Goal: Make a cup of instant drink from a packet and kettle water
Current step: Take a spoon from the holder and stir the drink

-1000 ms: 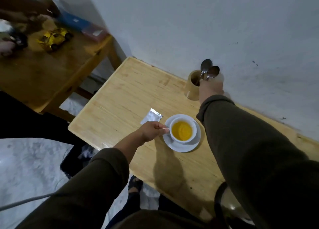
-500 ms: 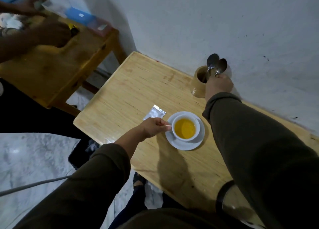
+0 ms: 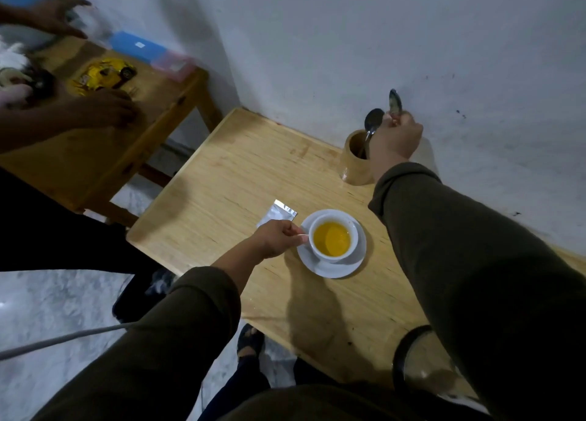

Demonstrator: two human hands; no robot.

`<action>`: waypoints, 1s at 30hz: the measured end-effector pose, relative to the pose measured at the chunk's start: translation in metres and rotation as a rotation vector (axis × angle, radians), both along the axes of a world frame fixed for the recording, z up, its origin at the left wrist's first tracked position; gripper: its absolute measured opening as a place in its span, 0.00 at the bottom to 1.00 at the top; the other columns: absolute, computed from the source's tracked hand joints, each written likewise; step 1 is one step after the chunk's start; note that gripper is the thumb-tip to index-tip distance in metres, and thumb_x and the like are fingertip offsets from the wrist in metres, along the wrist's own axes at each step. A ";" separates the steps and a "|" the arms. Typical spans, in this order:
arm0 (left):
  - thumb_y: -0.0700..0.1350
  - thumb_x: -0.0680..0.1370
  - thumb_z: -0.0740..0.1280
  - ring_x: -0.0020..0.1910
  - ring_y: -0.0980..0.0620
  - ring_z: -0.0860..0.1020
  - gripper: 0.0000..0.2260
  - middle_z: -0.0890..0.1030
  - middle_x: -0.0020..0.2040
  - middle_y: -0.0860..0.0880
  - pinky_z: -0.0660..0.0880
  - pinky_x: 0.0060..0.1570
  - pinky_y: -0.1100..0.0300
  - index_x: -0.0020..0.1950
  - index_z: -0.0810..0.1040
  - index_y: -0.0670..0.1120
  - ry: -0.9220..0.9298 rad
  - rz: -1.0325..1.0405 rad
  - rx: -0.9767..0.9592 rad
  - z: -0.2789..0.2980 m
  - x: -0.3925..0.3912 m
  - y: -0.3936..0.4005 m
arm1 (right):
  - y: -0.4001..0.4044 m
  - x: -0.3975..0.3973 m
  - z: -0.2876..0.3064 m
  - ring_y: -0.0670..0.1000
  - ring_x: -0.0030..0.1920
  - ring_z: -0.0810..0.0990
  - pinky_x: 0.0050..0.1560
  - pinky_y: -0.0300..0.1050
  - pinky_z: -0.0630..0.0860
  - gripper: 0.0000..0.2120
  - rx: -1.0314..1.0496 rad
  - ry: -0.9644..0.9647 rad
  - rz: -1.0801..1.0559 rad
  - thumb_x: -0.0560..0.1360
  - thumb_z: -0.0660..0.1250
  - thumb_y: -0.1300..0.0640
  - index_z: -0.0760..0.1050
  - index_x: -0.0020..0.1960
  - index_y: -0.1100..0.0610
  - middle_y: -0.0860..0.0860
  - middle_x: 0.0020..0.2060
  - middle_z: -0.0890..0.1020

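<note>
Cup of yellow-orange drink sits on its white saucer, in the middle of the light wooden table, and I'm looking straight down into it. My left hand is at the cup's left side, fingers pinched together on the handle. Just beyond that hand, on the far-left side of the saucer, lies the silver packet, flat on the wood and partly hidden by my knuckles.

Over on the far right, my right hand is up by the wall, fingers closed tight around a spoon whose bowl sticks up above the fist. A second spoon stands right beside it, its handle down in the wooden holder; whether my hand touches that one too, I can't tell. The holder stands near the table's far edge, well apart from the cup.

Near right, under my sleeve, a dark-rimmed round thing shows at the table's near edge; I can't make out what it is.

Far left, another wooden table carries a yellow toy car and a blue box, with someone else's hands blurred over it.
</note>
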State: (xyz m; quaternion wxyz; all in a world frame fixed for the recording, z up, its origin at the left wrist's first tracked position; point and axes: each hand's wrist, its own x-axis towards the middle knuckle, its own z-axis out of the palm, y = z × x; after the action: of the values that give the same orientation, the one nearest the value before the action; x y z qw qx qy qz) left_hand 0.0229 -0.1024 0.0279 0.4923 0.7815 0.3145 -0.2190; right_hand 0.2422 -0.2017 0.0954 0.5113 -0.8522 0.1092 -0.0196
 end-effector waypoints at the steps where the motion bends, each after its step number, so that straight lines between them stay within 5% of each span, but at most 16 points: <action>1: 0.50 0.76 0.68 0.55 0.51 0.77 0.16 0.82 0.60 0.44 0.71 0.55 0.61 0.60 0.80 0.43 -0.008 -0.011 0.019 0.001 0.000 -0.001 | 0.001 -0.002 0.009 0.54 0.55 0.77 0.58 0.43 0.74 0.12 -0.016 -0.049 0.022 0.79 0.60 0.56 0.77 0.56 0.61 0.57 0.56 0.75; 5: 0.50 0.77 0.66 0.58 0.49 0.78 0.17 0.81 0.61 0.44 0.70 0.52 0.62 0.62 0.79 0.43 -0.011 -0.101 0.104 0.006 0.001 -0.002 | -0.001 -0.019 0.042 0.49 0.47 0.74 0.48 0.38 0.66 0.09 -0.040 -0.168 0.090 0.81 0.56 0.57 0.74 0.53 0.59 0.53 0.50 0.76; 9: 0.54 0.78 0.64 0.56 0.48 0.77 0.18 0.81 0.57 0.44 0.68 0.50 0.61 0.61 0.79 0.44 0.005 -0.200 0.179 0.009 0.002 -0.002 | -0.011 -0.051 0.061 0.53 0.45 0.79 0.45 0.43 0.72 0.10 -0.020 -0.200 0.129 0.80 0.56 0.58 0.75 0.52 0.59 0.52 0.43 0.81; 13: 0.55 0.78 0.62 0.43 0.50 0.73 0.14 0.77 0.43 0.45 0.65 0.35 0.61 0.46 0.77 0.45 0.002 -0.239 0.233 0.007 0.002 -0.004 | -0.028 -0.096 0.054 0.52 0.44 0.77 0.44 0.42 0.71 0.11 -0.229 -0.067 0.180 0.78 0.60 0.57 0.80 0.50 0.60 0.52 0.43 0.81; 15: 0.54 0.78 0.62 0.42 0.49 0.73 0.16 0.77 0.43 0.38 0.63 0.31 0.62 0.48 0.79 0.42 -0.002 -0.207 0.186 0.007 0.001 -0.005 | -0.035 -0.117 0.041 0.57 0.48 0.81 0.50 0.49 0.78 0.09 -0.232 0.048 0.165 0.77 0.62 0.58 0.80 0.49 0.59 0.56 0.46 0.83; 17: 0.53 0.78 0.63 0.45 0.43 0.76 0.21 0.79 0.47 0.34 0.65 0.33 0.59 0.56 0.79 0.35 -0.012 -0.180 0.147 0.006 -0.001 -0.004 | -0.042 -0.139 0.034 0.57 0.44 0.82 0.44 0.50 0.81 0.04 -0.111 0.169 0.130 0.75 0.65 0.61 0.76 0.48 0.55 0.57 0.45 0.83; 20: 0.53 0.78 0.63 0.58 0.40 0.78 0.19 0.82 0.55 0.38 0.70 0.47 0.57 0.57 0.79 0.39 -0.027 -0.160 0.112 0.004 -0.004 -0.003 | -0.050 -0.170 0.031 0.50 0.33 0.78 0.30 0.38 0.74 0.07 0.047 0.332 0.130 0.75 0.65 0.65 0.76 0.45 0.54 0.54 0.38 0.81; 23: 0.53 0.78 0.63 0.59 0.41 0.78 0.13 0.81 0.51 0.42 0.69 0.47 0.57 0.50 0.77 0.44 -0.042 -0.173 0.095 0.003 -0.004 -0.001 | -0.051 -0.190 0.031 0.53 0.31 0.74 0.28 0.38 0.71 0.08 0.291 0.419 0.171 0.74 0.65 0.67 0.79 0.38 0.60 0.55 0.30 0.79; 26: 0.53 0.78 0.63 0.59 0.39 0.78 0.18 0.82 0.57 0.38 0.69 0.46 0.57 0.56 0.79 0.40 -0.031 -0.172 0.078 0.003 -0.004 0.001 | -0.053 -0.205 0.029 0.50 0.33 0.75 0.32 0.38 0.69 0.07 0.528 0.430 0.180 0.74 0.64 0.70 0.81 0.48 0.66 0.56 0.35 0.80; 30: 0.53 0.77 0.65 0.50 0.43 0.78 0.12 0.81 0.51 0.41 0.70 0.47 0.56 0.49 0.76 0.44 -0.032 -0.156 0.038 0.003 -0.003 0.001 | -0.056 -0.218 0.019 0.46 0.36 0.79 0.34 0.32 0.73 0.02 0.316 0.256 0.243 0.73 0.70 0.63 0.80 0.44 0.58 0.51 0.38 0.82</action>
State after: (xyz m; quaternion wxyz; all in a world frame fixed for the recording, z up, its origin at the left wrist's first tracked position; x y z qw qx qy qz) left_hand 0.0196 -0.1013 0.0311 0.4637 0.8162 0.2488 -0.2383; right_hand 0.0238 -0.2581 0.1146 0.6189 -0.7640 0.0714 0.1678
